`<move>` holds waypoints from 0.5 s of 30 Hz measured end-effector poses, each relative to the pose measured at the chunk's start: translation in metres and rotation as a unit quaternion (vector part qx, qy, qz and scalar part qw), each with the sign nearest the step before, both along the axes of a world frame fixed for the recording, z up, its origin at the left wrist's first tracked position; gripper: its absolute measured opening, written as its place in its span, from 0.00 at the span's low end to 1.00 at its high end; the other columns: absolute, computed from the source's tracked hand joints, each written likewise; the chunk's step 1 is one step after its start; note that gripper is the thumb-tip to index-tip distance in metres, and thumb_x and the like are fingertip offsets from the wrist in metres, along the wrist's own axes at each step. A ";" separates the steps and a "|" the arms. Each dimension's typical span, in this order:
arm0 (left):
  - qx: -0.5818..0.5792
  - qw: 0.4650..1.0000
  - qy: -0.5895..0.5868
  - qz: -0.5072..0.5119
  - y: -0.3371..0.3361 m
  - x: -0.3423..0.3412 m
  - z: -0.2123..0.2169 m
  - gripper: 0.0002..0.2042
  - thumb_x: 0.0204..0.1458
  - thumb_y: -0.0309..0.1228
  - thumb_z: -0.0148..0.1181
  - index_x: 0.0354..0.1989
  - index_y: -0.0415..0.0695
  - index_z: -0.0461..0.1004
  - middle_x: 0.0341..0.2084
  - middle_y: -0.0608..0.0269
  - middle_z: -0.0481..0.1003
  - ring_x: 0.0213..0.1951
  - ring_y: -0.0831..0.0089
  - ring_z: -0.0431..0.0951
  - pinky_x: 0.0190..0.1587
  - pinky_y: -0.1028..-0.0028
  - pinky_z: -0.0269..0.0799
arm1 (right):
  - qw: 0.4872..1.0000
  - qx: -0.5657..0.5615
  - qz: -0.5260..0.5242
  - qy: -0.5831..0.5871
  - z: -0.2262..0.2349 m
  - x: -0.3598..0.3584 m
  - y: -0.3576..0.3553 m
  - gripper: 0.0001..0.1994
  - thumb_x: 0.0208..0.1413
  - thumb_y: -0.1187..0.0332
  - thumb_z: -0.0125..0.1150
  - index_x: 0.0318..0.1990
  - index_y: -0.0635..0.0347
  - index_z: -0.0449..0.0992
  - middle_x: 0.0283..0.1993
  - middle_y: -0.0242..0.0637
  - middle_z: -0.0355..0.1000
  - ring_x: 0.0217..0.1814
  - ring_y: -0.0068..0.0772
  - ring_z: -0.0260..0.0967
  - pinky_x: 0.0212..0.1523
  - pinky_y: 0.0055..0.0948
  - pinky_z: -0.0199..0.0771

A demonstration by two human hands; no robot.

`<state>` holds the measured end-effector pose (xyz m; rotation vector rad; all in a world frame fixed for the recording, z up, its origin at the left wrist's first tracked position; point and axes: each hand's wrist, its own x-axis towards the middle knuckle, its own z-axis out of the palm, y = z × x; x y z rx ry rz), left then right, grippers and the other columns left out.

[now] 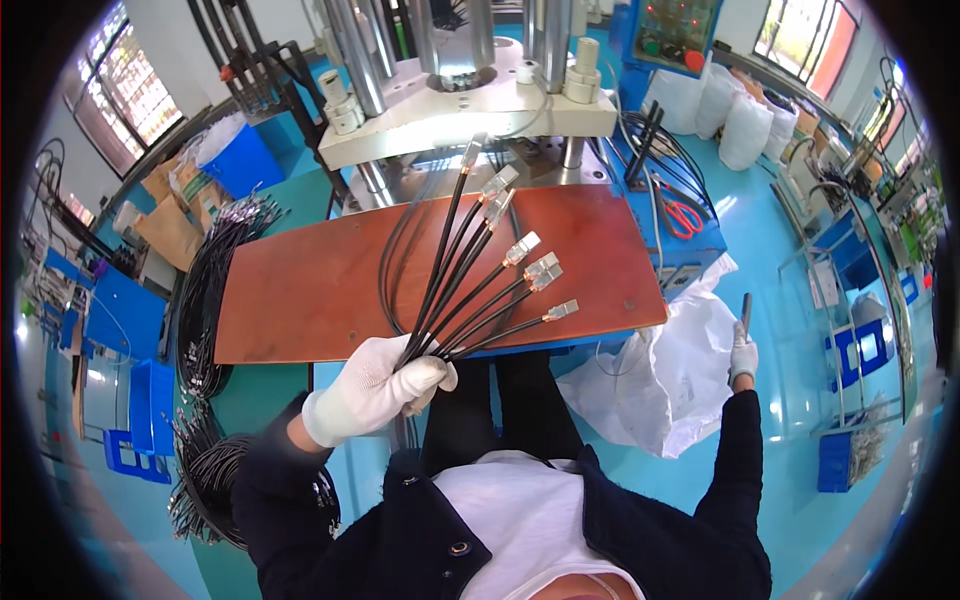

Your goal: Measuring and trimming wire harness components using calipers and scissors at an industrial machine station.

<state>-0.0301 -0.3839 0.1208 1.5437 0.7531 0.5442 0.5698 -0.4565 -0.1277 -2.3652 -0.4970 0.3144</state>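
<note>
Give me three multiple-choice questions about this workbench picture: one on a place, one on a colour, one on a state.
1. Where do the red-handled scissors lie?
A. right of the brown board
B. on the floor
C. in a bag

2. What colour are the gloves?
A. yellow
B. white
C. black

3. How does the left hand hold the black cables?
A. laid flat
B. coiled
C. gripped in a bunch, ends fanned

Answers: 1 A, they rest on the blue surface beside the brown board; 2 B, both hands, the right hand too, are white-gloved; 3 C, the connector ends spread apart upward.
</note>
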 end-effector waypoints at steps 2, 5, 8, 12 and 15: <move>-0.004 1.000 -0.010 0.016 0.000 -0.009 0.011 0.18 0.64 0.43 0.53 0.36 0.37 0.73 0.17 0.71 0.65 0.20 0.83 0.63 0.25 0.80 0.60 | 0.999 0.037 0.005 -0.036 0.006 -0.002 0.010 0.28 0.55 0.43 0.60 0.38 0.66 0.77 0.22 0.39 0.70 0.18 0.32 0.68 0.21 0.36 0.65; -0.003 0.998 -0.023 0.063 -0.003 -0.025 0.031 0.18 0.63 0.43 0.55 0.35 0.37 0.73 0.17 0.71 0.65 0.21 0.83 0.64 0.25 0.80 0.60 | 0.981 0.189 0.036 -0.019 0.023 -0.016 0.034 0.19 0.58 0.54 0.60 0.41 0.63 0.73 0.19 0.30 0.63 0.14 0.23 0.61 0.16 0.29 0.59; 0.058 0.964 0.036 0.259 -0.010 -0.052 0.056 0.18 0.63 0.45 0.53 0.33 0.40 0.74 0.17 0.70 0.70 0.19 0.81 0.67 0.23 0.80 0.62 | 0.942 0.305 0.090 0.103 0.062 -0.051 0.048 0.13 0.60 0.59 0.59 0.42 0.60 0.71 0.18 0.24 0.59 0.13 0.16 0.55 0.13 0.22 0.53; 0.245 0.864 0.085 0.432 0.010 -0.134 0.102 0.16 0.64 0.44 0.52 0.32 0.44 0.73 0.16 0.77 0.65 0.16 0.87 0.63 0.18 0.81 0.56 | 0.906 0.326 0.238 0.130 0.122 -0.122 0.063 0.09 0.61 0.66 0.59 0.43 0.59 0.72 0.21 0.23 0.62 0.13 0.10 0.53 0.11 0.15 0.49; 0.222 0.853 0.117 0.457 0.056 -0.214 0.125 0.18 0.64 0.43 0.51 0.32 0.40 0.73 0.14 0.75 0.64 0.14 0.84 0.64 0.17 0.81 0.57 | 0.900 0.284 0.317 0.099 0.148 -0.180 0.074 0.09 0.60 0.70 0.59 0.46 0.60 0.73 0.24 0.23 0.65 0.14 0.10 0.54 0.12 0.14 0.49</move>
